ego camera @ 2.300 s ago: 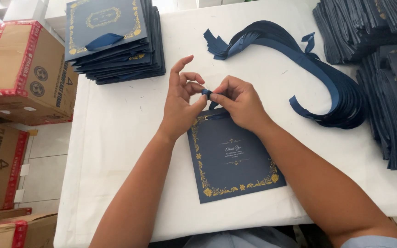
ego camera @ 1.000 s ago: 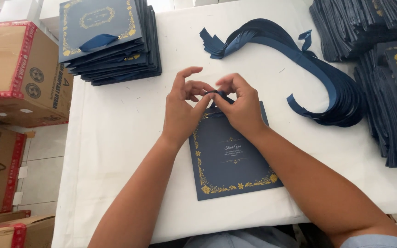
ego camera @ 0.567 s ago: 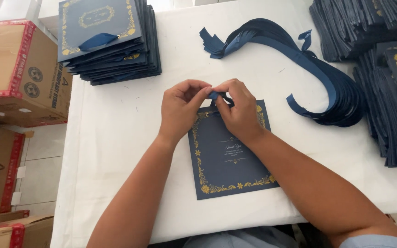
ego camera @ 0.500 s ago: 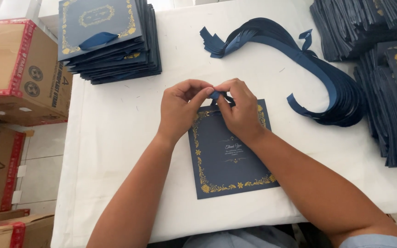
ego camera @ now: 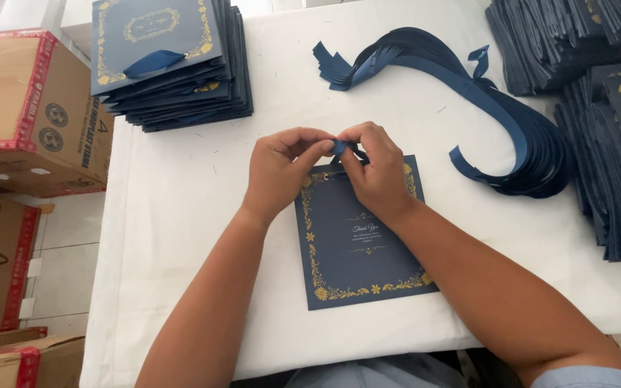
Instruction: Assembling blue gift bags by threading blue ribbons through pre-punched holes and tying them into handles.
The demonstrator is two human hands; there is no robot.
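A flat navy paper bag (ego camera: 357, 244) with a gold floral border lies on the white table (ego camera: 181, 201) in front of me. Both hands meet at its top edge. My left hand (ego camera: 282, 169) and my right hand (ego camera: 375, 169) pinch a short piece of navy ribbon (ego camera: 340, 147) between thumbs and fingertips. The ribbon's far end is hidden under my fingers.
A stack of finished navy bags (ego camera: 170, 61) with a ribbon handle sits at the back left. A curved bundle of loose navy ribbons (ego camera: 468, 93) lies at the back right. Piles of flat navy bags (ego camera: 605, 129) fill the right edge. Cardboard boxes (ego camera: 23, 115) stand left of the table.
My hands have dropped from above the bag to its top edge and drawn closer together around the ribbon. The bag has stayed in place.
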